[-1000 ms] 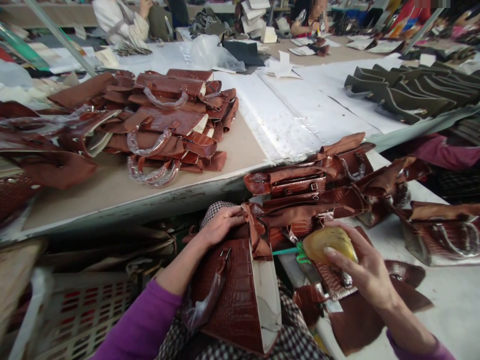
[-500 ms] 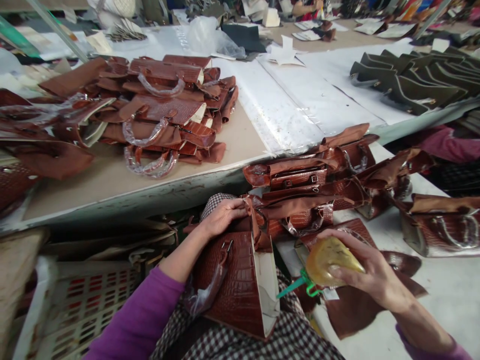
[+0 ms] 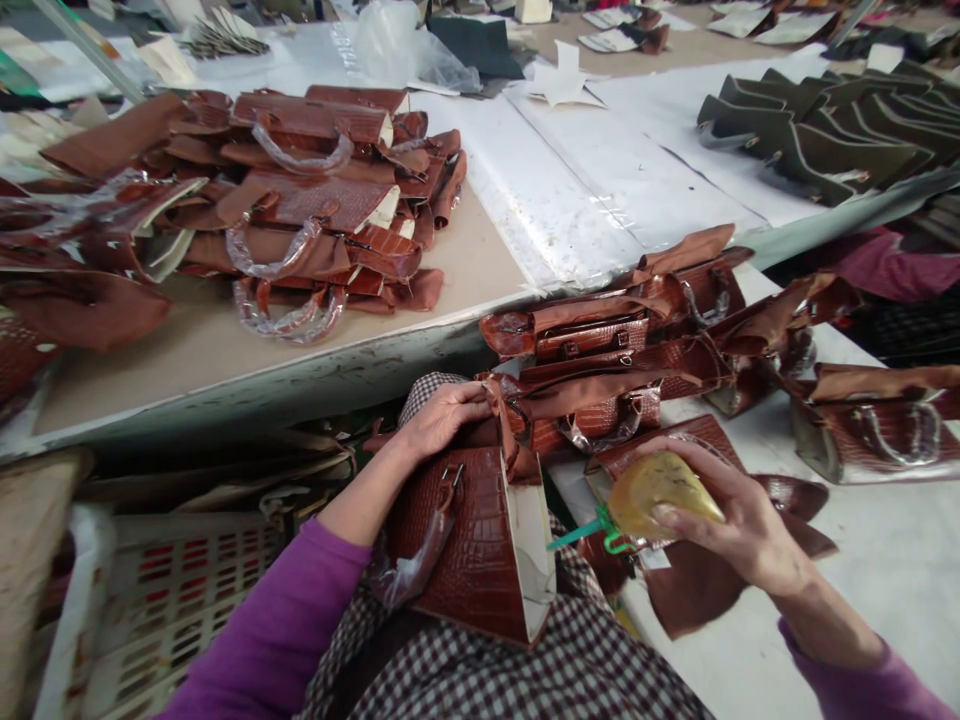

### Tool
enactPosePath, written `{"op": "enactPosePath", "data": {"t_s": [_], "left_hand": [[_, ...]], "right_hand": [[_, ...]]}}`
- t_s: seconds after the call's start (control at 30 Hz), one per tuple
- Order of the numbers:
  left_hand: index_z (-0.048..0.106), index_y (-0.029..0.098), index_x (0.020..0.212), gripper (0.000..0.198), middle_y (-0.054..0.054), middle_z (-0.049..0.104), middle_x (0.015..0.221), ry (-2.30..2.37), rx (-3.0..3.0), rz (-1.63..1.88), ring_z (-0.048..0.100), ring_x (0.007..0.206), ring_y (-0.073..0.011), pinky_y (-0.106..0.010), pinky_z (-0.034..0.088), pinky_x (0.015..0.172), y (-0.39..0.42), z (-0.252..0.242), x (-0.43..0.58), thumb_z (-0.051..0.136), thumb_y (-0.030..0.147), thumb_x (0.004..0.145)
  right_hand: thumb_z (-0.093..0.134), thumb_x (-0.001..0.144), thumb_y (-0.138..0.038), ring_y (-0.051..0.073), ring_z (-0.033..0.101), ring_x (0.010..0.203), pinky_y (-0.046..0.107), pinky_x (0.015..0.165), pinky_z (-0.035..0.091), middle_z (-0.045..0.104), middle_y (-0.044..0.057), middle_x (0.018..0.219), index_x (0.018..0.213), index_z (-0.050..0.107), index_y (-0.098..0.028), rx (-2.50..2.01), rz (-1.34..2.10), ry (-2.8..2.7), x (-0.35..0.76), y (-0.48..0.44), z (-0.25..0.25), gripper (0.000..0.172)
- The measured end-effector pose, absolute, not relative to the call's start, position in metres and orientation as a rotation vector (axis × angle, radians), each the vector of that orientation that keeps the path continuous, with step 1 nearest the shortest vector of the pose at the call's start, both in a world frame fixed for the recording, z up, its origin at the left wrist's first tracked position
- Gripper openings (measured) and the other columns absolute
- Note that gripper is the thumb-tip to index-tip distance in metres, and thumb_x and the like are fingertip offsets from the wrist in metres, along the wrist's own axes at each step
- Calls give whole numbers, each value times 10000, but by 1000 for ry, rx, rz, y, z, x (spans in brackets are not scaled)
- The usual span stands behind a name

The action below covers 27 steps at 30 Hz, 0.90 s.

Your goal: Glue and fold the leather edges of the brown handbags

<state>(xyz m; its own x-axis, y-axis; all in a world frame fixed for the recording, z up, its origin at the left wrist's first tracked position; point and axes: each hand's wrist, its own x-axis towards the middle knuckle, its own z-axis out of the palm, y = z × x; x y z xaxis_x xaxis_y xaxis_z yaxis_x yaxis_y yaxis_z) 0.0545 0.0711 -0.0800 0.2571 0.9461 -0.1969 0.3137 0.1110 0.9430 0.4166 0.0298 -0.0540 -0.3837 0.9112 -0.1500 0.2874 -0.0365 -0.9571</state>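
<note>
Two bare hands at work on one brown croc-pattern bag (image 3: 461, 540), tilted on the person's lap over a checked apron (image 3: 592, 655). Left hand (image 3: 441, 418) sits at the bag's top, fingers pinching the brown flap (image 3: 517, 435); same grip as a second ago. Right hand (image 3: 739, 525) has its fingers wrapped round a yellow squeeze bottle (image 3: 664, 495), thumb on the near side.

Main change: the green nozzle (image 3: 579, 533). A second ago its tip was at the upper end of the bag's pale side panel (image 3: 531, 560), just under the flap; half a second ago it was lower down; now it is around the middle of the panel's right edge, slightly back up. Contact or small gap, cannot tell. Whether anything is coming out, also cannot tell.

Meaning for the work, as a judgement: left hand steadies the bag, right hand works the nozzle along that edge, and the pass looks unfinished. Bag barely shifts; part of the frame shift looks like head motion.

More brown bags (image 3: 592, 395) sit on the white bench (image 3: 885, 570) at right, untouched by either hand. Bag pile (image 3: 322, 205) on the left table also unchanged.
</note>
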Motion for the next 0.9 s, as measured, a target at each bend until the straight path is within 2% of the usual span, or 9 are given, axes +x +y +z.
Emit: {"op": "enactPosePath", "data": {"t_s": [0.13,0.27,0.47,0.6,0.8,0.9], "left_hand": [[625,175,709,284,31,589,765,1259,1416,724,547,816,-195,-297,447,824,71,-80,56,602,443,800],[669,166,781,329,17,614,794,1261,1412,721,554,834,-213,-314,441,838,71,-82,56,602,489,786],[613,173,693,300,29,556,745,1272,1418,734,517,792,-188,-289,412,788,70,-83,56,597,454,796],[649,172,747,287,35,581,768,1257,1429,740,530,802,-187,-283,415,789,69,-84,55,605,449,804],[638,174,722,291,29,590,751,1259,1455,746,546,796,-194,-288,439,778,67,-84,54,604,446,820],[668,170,763,299,20,625,775,1251,1469,756,573,813,-204,-295,460,796,66,-83,55,601,455,822]], "right_hand": [[867,818,-381,220,707,785,230,682,593,758,6,959,1201,717,-307,-1263,1542,-1600,418,22,-53,418],[866,822,-384,234,715,830,235,722,595,763,15,970,1223,715,-294,-1279,1582,-1564,422,13,-56,438],[858,835,-394,208,719,813,197,710,586,767,-19,951,1228,710,-347,-1243,1621,-1541,424,7,-58,423],[852,838,-376,193,718,780,179,691,584,770,-27,938,1217,720,-354,-1263,1565,-1569,421,6,-57,402],[862,817,-308,210,735,843,190,743,594,769,-14,1045,1206,731,-347,-1295,1317,-1600,422,2,-58,413],[876,795,-314,209,720,775,197,686,594,771,-9,990,1209,736,-344,-1272,1377,-1625,424,0,-58,439]]}}
